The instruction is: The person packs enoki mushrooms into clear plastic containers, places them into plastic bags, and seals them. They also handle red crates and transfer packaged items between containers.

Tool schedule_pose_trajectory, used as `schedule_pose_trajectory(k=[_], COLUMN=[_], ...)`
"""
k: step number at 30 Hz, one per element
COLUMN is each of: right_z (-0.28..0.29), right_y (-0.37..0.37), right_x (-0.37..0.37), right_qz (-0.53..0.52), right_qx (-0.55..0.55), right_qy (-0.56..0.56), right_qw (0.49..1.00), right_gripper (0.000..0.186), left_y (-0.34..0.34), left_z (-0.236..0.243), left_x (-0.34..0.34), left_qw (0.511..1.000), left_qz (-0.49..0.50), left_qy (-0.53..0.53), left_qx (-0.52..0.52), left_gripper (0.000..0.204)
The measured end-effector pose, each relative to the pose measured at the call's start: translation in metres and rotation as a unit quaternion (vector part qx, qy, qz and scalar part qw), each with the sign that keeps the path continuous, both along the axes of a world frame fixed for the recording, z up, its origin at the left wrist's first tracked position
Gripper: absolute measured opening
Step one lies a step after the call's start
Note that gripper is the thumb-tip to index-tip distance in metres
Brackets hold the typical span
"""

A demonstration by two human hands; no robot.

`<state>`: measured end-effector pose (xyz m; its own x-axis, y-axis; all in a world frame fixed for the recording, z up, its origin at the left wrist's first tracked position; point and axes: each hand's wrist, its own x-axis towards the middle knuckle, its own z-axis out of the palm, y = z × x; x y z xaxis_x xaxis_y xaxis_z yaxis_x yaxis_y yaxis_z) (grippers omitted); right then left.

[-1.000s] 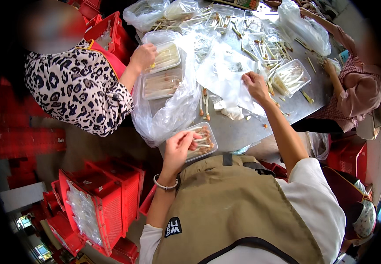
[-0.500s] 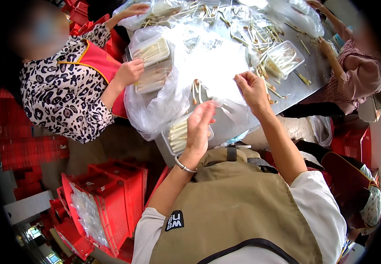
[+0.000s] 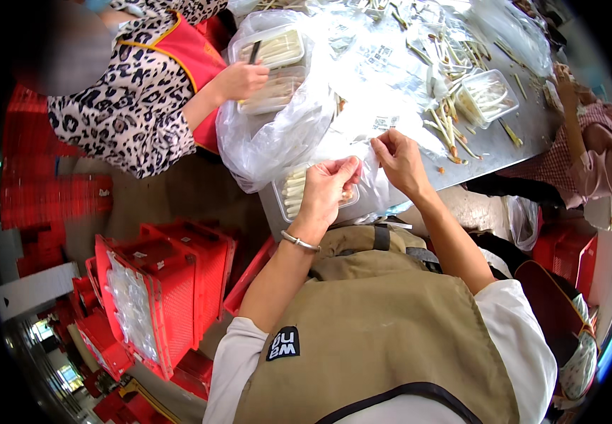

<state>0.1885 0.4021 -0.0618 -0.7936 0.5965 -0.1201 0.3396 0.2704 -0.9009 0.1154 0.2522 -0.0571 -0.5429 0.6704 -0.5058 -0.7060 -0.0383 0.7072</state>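
My left hand (image 3: 328, 187) is closed with its fingertips pinched together, above a clear plastic tray (image 3: 284, 216) of pale peeled stalks (image 3: 294, 191). To the right, my right hand (image 3: 399, 161) is also pinched, thumb against forefinger. Thin clear plastic, apparently a bag (image 3: 371, 185), runs between the two sets of fingertips and hangs down below them. Its edges are hard to make out against the bright white plastic sheeting (image 3: 362, 131) behind. The left hand partly hides the tray.
The metal table (image 3: 536, 131) carries a stalk-filled tray (image 3: 490, 121), loose stalks (image 3: 450, 134) and a large plastic bag (image 3: 249, 159) beside two more trays. A co-worker's hand (image 3: 242, 80) holds a dark-handled tool at left; another person (image 3: 585, 141) works at right. Red crates (image 3: 186, 283) stand below left.
My left hand has gone from half-open to pinched, and my hands have come closer together. The view has shifted. The co-worker's hand at left now shows a dark tool.
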Motion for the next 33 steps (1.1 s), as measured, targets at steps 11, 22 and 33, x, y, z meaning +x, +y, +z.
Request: schedule_pose_trajectory(k=[11, 22, 33], right_z=[0.021, 0.035, 0.041], right_y=[-0.034, -0.024, -0.037], right_x=[-0.001, -0.005, 0.002], right_qz=[0.042, 0.285, 0.104], right_qx=[0.06, -0.143, -0.197], right_qy=[-0.007, -0.046, -0.03], right_qw=[0.997, 0.947, 0.974], right_gripper=[0.028, 0.028, 0.03], left_y=[-0.021, -0.026, -0.033], left_z=[0.01, 0.028, 0.036], left_x=[-0.003, -0.009, -0.019], left_qw=[0.974, 0.927, 0.995], left_qz=[-0.005, -0.173, -0.088], left_qy=[0.191, 0.298, 0.033], left_qx=[-0.119, -0.149, 0.04], left_gripper=[0.014, 0.022, 0.02])
